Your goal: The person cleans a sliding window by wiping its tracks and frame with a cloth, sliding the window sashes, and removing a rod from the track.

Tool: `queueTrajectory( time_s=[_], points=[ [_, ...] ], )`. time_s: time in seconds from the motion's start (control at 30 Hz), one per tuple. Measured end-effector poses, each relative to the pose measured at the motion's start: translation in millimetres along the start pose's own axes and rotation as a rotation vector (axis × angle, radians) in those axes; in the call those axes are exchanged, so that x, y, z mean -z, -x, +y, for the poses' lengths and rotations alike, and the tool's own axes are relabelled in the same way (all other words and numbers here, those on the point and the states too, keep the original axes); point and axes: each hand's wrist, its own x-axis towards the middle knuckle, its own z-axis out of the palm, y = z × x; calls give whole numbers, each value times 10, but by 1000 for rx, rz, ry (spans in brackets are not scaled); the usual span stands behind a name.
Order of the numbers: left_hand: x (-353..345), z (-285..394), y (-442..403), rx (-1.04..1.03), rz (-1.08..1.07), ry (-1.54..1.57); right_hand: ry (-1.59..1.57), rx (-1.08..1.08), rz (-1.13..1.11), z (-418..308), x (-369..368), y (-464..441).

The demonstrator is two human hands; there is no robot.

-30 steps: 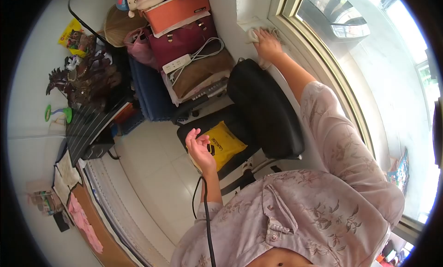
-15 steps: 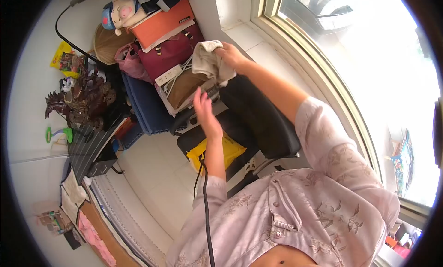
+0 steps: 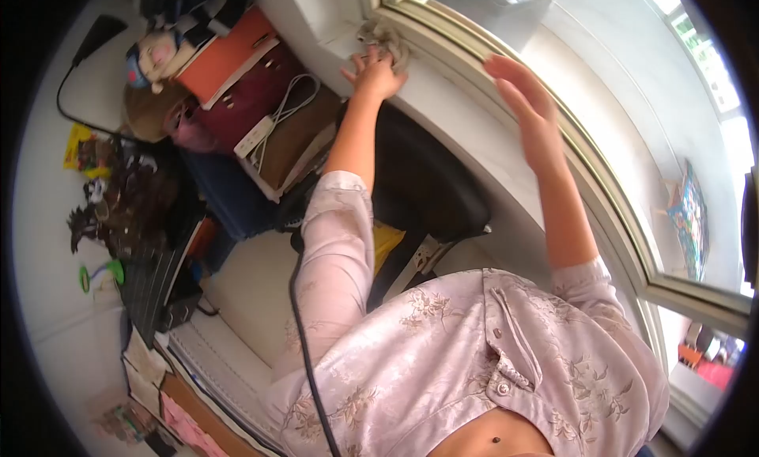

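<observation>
My left hand [image 3: 375, 76] reaches to the far corner of the window sill [image 3: 443, 101], its fingers spread on a crumpled grey-beige cloth [image 3: 385, 39]. Part of the cloth bunches up beyond the fingertips. To the right, my right hand [image 3: 528, 109] is raised in front of the window frame [image 3: 581, 145], empty, with its fingers stretched out and slightly blurred. Below the sill stands a black chair [image 3: 427, 168]. Behind my left sleeve, a yellow packet [image 3: 386, 243] shows in part on the seat.
Left of the chair are a dark red bag [image 3: 251, 97], an orange box [image 3: 225, 54], a power strip [image 3: 253, 137] and a plush toy [image 3: 156, 55]. A dark horse figure [image 3: 118, 204] stands further left. A black cable [image 3: 304, 338] crosses my left sleeve.
The cloth has gone from my right hand to the sill corner under my left hand. My left hand has reached forward, while my right hand has moved right, towards the window frame. The view has shifted.
</observation>
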Motion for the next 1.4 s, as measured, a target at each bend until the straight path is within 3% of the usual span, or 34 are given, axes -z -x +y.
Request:
queueTrajectory(
  time_s=[0.03, 0.1, 0.17, 0.2, 0.27, 0.33, 0.4, 0.47, 0.57, 0.7, 0.77, 0.83, 0.87, 0.97, 1.23, 1.4],
  points=[
    [93, 30, -26, -11, -23, -113, 46, 5, 81, -109, 193, 152],
    [454, 214, -52, 59, 136, -26, 87, 169, 351, -231, 592, 521],
    [892, 444, -47, -167, 402, 687, 493, 530, 655, -349, 1080, 933],
    [1274, 723, 61, -276, 411, 1002, 660, 650, 793, -460, 1340, 1160],
    [1832, 1043, 88, -666, 311, 1684, 1052, 806, 1033, -781, 1738, 1529],
    [2551, 1635, 680, -1396, 1, 1810, 1372, 768, 1284, -1158, 2091, 1940],
    [2988, 1909, 1211, -1973, -148, 1471, 1359, 664, 1469, -1416, 2407, 2275],
    [3145, 2094, 1576, -2205, -206, 1276, 1372, 508, 1510, -1491, 2727, 2591],
    [3221, 2364, 1918, -2306, -228, 1154, 1386, 450, 1474, -1539, 2886, 2704],
    [3234, 2747, 2258, -2361, -257, 1082, 1174, 633, 1509, -1592, 2724, 2862],
    [3224, 2967, 2412, -2361, -263, 1054, 1090, 856, 1100, -1813, 2703, 3060],
    [3199, 3174, 2546, -2361, -283, 1018, 732, 1312, 730, -2049, 2768, 3340],
    [3187, 3254, 2599, -2357, -291, 1007, 666, 1420, 605, -2182, 2783, 3481],
    [3123, 3481, 2734, -2347, -292, 1001, 690, 1479, 436, -2575, 2869, 3804],
    [2940, 3695, 2903, -2288, -317, 928, 901, 1433, 443, -3212, 2911, 4242],
    [2405, 3570, 2780, -2232, -319, 1012, 1033, 1400, 581, -3063, 2720, 4257]
  ],
)
